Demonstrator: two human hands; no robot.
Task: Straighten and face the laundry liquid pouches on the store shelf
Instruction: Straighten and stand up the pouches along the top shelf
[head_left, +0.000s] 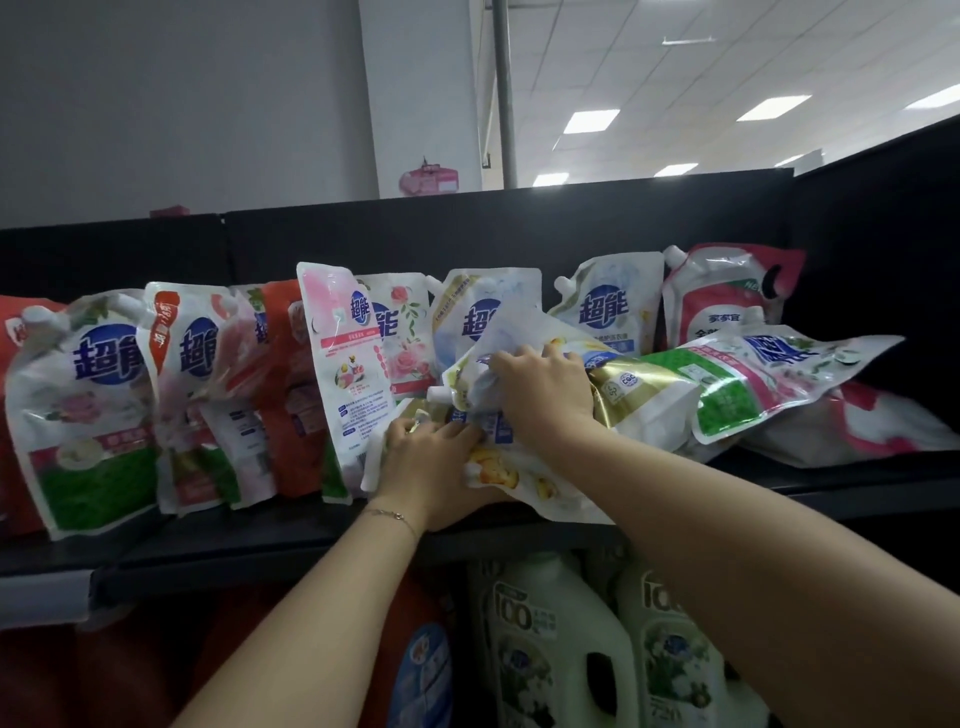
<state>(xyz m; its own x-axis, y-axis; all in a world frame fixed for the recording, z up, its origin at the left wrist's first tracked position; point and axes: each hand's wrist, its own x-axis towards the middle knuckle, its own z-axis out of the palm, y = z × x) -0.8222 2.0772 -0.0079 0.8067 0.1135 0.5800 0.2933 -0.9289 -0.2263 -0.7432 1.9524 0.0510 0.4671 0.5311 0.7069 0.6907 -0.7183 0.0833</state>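
Hold: we grip the lemon pouch (519, 478) with the left hand (431, 467), the gold pouch (644, 400) at its spout end with the right hand (545, 395) | Lie: gold pouch apparently flat, base pointing right

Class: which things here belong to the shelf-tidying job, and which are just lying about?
Job: left hand gripping yellow pouch; right hand gripping gold pouch; toppled green pouch; upright pouches; shelf.
Lying about: white jugs below; pink box behind.

Bare forearms (311, 613), thin chain bracelet (392, 515) w/ small bead on L wrist
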